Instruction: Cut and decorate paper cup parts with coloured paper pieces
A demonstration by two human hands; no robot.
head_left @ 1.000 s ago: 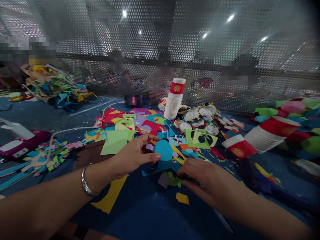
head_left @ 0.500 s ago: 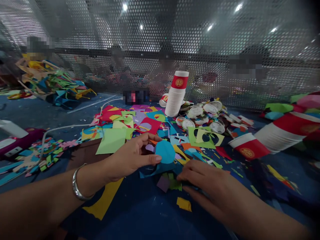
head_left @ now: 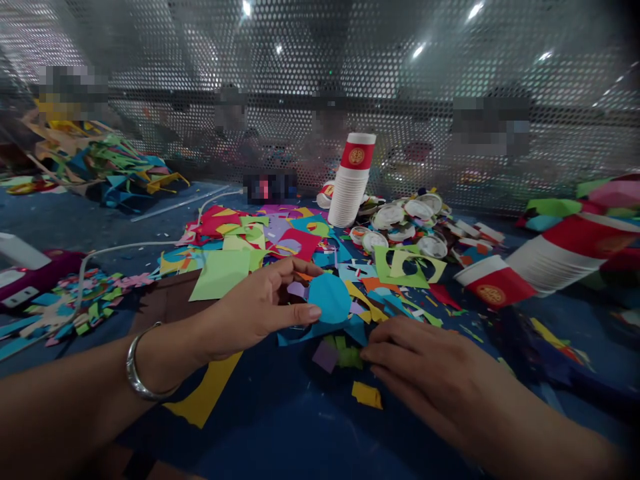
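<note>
My left hand (head_left: 273,293), a silver bangle on its wrist, is closed on a blue paper circle (head_left: 329,298) by its left edge, between thumb and fingers. Below the circle lies a blue paper scrap (head_left: 353,328). My right hand (head_left: 417,360) rests low to the right, its fingers bunched with their tips at the edge of small green paper pieces (head_left: 349,353). Whether it pinches one is hidden. A purple paper square (head_left: 325,355) lies beside the green pieces, and a folded yellow paper piece (head_left: 367,395) sits nearer me.
Coloured paper offcuts cover the middle of the blue table. A stack of paper cups (head_left: 352,180) stands behind them; another cup stack (head_left: 560,257) leans at right. Clear round discs (head_left: 390,215) pile up between. At left are a purple glue gun (head_left: 37,280) with a white cord and paper strips.
The view has shifted slightly. My left hand still holds the blue circle in nearly the same spot. My right fingertips have drawn a little away from the purple square.
</note>
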